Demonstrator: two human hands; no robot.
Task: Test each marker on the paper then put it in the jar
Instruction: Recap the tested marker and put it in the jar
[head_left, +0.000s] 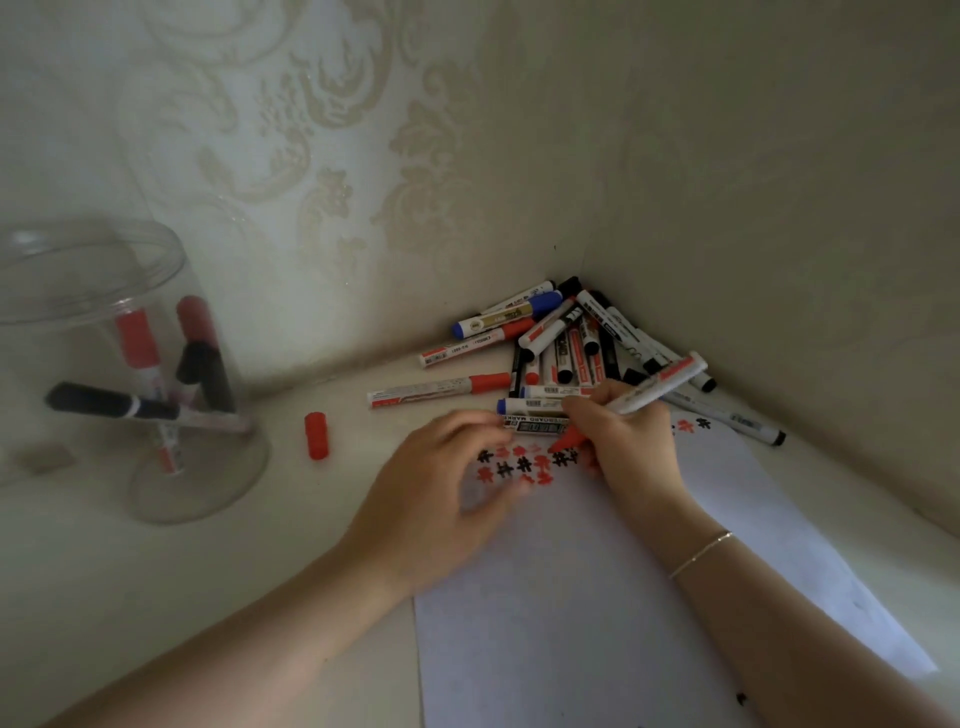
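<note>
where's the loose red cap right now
The red cap stands alone on the table, left of the left hand and right of the clear jar.

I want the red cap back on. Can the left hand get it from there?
Probably yes. The red cap lies alone on the table, just left of the left hand, whose fingers are loose and hold nothing. Nothing lies between them.

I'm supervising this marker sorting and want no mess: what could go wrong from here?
The red cap lies loose on the table, apart from both hands; it might roll off or be forgotten, so the red marker in the right hand could enter the jar uncapped. The left hand rests by the fresh marks on the paper and may smear them.
</note>
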